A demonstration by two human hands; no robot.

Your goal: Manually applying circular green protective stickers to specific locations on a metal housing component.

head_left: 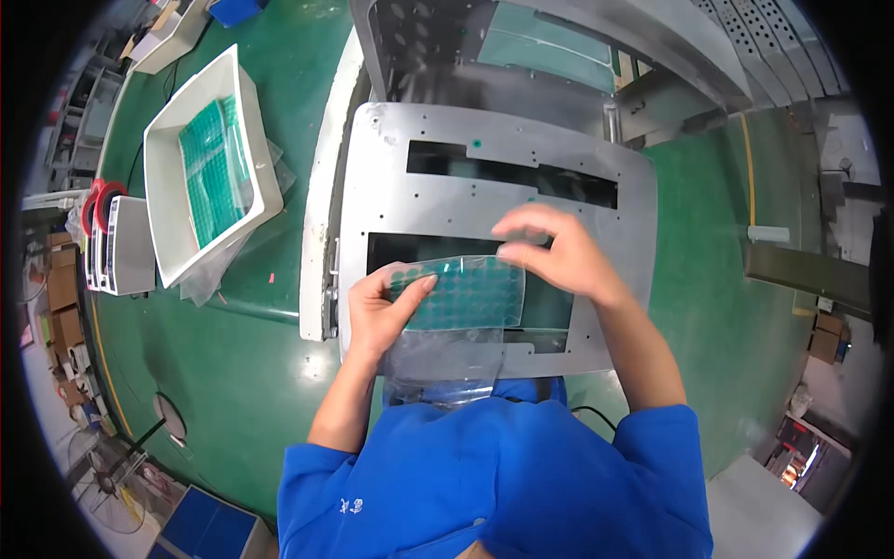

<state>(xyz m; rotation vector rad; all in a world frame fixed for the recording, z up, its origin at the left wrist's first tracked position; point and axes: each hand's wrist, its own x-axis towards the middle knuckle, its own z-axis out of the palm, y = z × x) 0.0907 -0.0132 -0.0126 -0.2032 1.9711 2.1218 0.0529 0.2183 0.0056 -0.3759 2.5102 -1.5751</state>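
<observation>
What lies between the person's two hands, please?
In the head view, a greenish plastic sheet with round marks, held by the left hand, lies between it and the right hand.

Floor (223,359) was glossy green w/ glare spots (317,365), yellow line (748,168) running down the R side. Cardboard boxes (63,284) were piled along the far L edge, & a standing fan (105,485) stood lower L, fyi.
</observation>
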